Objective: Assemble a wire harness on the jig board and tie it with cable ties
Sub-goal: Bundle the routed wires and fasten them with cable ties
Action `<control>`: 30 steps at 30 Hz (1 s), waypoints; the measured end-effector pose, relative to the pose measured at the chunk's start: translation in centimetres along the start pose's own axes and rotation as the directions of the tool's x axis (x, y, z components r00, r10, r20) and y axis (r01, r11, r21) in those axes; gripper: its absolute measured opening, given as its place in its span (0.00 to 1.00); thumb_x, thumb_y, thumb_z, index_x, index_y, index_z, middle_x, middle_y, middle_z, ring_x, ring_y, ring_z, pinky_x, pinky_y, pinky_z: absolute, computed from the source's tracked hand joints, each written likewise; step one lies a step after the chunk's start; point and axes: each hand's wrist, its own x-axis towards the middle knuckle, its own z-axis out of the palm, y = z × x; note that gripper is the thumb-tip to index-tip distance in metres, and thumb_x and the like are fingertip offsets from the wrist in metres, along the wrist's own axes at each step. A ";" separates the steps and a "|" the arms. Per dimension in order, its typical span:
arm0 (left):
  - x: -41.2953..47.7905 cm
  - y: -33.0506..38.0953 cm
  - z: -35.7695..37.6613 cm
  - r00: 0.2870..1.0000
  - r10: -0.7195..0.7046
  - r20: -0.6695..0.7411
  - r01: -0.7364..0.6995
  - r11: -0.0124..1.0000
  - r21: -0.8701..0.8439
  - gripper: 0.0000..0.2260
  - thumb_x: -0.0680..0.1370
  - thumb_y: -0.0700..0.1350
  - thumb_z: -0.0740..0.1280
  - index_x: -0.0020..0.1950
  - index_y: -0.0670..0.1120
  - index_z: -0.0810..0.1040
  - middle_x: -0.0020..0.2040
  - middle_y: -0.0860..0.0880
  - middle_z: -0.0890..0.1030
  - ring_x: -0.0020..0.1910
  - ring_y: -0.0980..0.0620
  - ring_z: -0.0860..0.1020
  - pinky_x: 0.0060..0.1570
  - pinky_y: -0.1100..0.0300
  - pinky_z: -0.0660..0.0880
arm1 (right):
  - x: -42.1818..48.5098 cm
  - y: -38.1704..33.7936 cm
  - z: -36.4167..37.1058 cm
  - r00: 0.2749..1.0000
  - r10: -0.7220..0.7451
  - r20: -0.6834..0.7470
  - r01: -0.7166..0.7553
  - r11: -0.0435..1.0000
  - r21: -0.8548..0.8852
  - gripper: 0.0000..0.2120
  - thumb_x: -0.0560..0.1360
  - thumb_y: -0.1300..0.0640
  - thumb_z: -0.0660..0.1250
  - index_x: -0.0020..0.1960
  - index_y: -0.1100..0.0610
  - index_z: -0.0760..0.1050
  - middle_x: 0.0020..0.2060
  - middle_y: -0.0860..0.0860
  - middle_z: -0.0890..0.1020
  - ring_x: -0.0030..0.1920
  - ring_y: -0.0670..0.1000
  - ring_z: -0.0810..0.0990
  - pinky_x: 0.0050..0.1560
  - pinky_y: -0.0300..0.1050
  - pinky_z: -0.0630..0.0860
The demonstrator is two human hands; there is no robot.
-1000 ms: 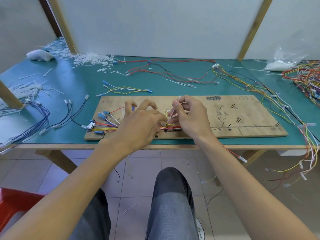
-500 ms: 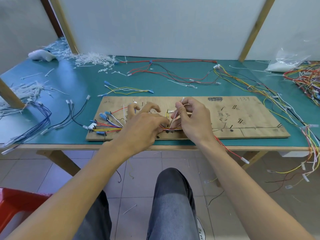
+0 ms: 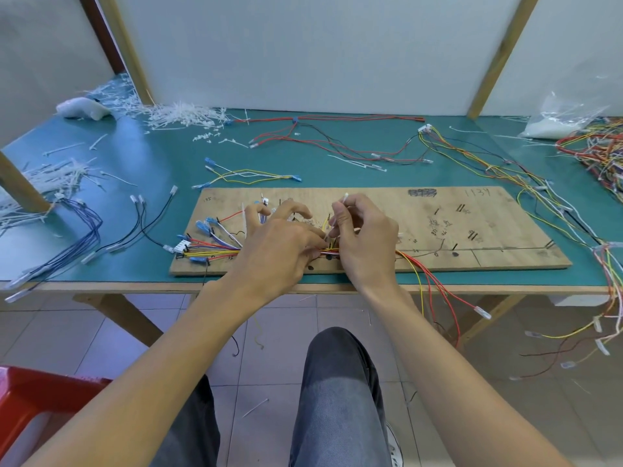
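Harness (image 3: 406, 257) now fans below right hand (image 3: 365, 237) pinching tie (image 3: 345, 197).

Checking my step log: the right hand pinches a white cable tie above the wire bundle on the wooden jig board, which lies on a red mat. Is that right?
Not quite: the mat is green, not red, as the head view shows. The rest holds: the right hand pinches a white cable tie above the wire bundle on the wooden jig board.
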 end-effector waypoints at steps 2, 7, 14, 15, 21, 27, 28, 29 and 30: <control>0.0 -0.1 0.1 1.000 0.003 -0.013 -0.003 1.000 -0.007 0.08 0.81 0.51 0.70 0.58 0.62 0.85 0.57 0.67 0.83 0.69 0.58 0.69 0.60 0.43 0.59 | -0.1 0.2 0.0 1.000 -0.019 -0.013 0.019 1.000 -0.005 0.08 0.85 0.53 0.66 0.48 0.52 0.77 0.35 0.45 0.82 0.35 0.46 0.84 0.40 0.48 0.81; -0.1 -0.2 0.2 1.000 0.003 -0.031 -0.003 1.000 -0.002 0.08 0.81 0.52 0.70 0.57 0.61 0.86 0.58 0.67 0.83 0.69 0.58 0.69 0.60 0.44 0.57 | 0.1 0.5 -0.3 0.999 -0.015 -0.044 0.016 0.999 0.036 0.07 0.85 0.56 0.66 0.48 0.55 0.78 0.35 0.47 0.82 0.36 0.49 0.82 0.40 0.52 0.79; 0.0 -0.1 0.2 0.999 -0.027 -0.021 0.026 0.998 -0.061 0.07 0.80 0.50 0.72 0.57 0.59 0.81 0.58 0.60 0.80 0.69 0.58 0.67 0.62 0.45 0.57 | -0.3 0.6 -0.3 0.997 -0.064 0.044 0.065 0.998 -0.008 0.04 0.82 0.62 0.68 0.54 0.55 0.79 0.41 0.46 0.82 0.42 0.46 0.80 0.46 0.39 0.75; 0.0 0.0 0.2 0.999 -0.036 -0.025 0.033 0.996 -0.081 0.08 0.79 0.49 0.72 0.56 0.58 0.80 0.59 0.59 0.79 0.69 0.59 0.68 0.63 0.45 0.57 | -0.3 0.5 -0.3 0.996 -0.069 0.055 0.069 0.998 -0.009 0.05 0.82 0.63 0.68 0.55 0.56 0.79 0.42 0.46 0.82 0.42 0.47 0.80 0.46 0.38 0.74; 0.5 -0.2 -0.2 0.999 -0.043 0.007 0.043 0.994 -0.097 0.08 0.78 0.52 0.73 0.53 0.57 0.76 0.57 0.58 0.78 0.67 0.59 0.68 0.63 0.46 0.57 | -0.4 0.4 -0.4 0.995 -0.062 0.075 0.064 0.998 -0.017 0.07 0.80 0.65 0.69 0.56 0.56 0.79 0.41 0.45 0.82 0.43 0.47 0.81 0.47 0.43 0.77; 1.1 -0.1 -0.7 0.998 0.025 0.052 -0.020 0.995 -0.095 0.11 0.77 0.46 0.74 0.51 0.55 0.72 0.52 0.59 0.76 0.67 0.57 0.66 0.63 0.44 0.59 | -0.4 0.4 -0.3 0.998 -0.022 0.053 0.022 1.000 -0.001 0.08 0.78 0.65 0.73 0.55 0.56 0.81 0.42 0.46 0.84 0.44 0.43 0.83 0.50 0.43 0.81; 1.4 -0.2 -0.7 0.997 0.040 0.073 -0.033 0.995 -0.097 0.12 0.76 0.45 0.74 0.50 0.54 0.72 0.51 0.59 0.76 0.66 0.57 0.66 0.62 0.43 0.59 | -0.4 0.4 -0.3 0.999 -0.018 0.047 0.018 1.000 0.001 0.08 0.78 0.65 0.73 0.56 0.56 0.81 0.43 0.47 0.84 0.44 0.44 0.83 0.50 0.43 0.81; 1.7 -0.2 -0.8 0.994 0.052 0.097 -0.043 0.995 -0.095 0.12 0.76 0.44 0.74 0.49 0.54 0.71 0.52 0.59 0.75 0.66 0.57 0.65 0.62 0.44 0.59 | -0.4 0.4 -0.3 0.999 -0.013 0.038 0.013 1.000 0.007 0.09 0.78 0.65 0.73 0.56 0.57 0.81 0.44 0.47 0.84 0.45 0.45 0.83 0.51 0.43 0.81; 2.1 -0.2 -0.8 0.990 0.061 0.126 -0.049 0.995 -0.092 0.13 0.75 0.44 0.74 0.49 0.54 0.71 0.52 0.57 0.75 0.66 0.57 0.65 0.61 0.44 0.58 | -0.4 0.3 -0.3 1.000 -0.010 0.025 0.010 1.000 0.012 0.08 0.78 0.66 0.73 0.55 0.57 0.81 0.44 0.47 0.84 0.45 0.44 0.83 0.50 0.43 0.81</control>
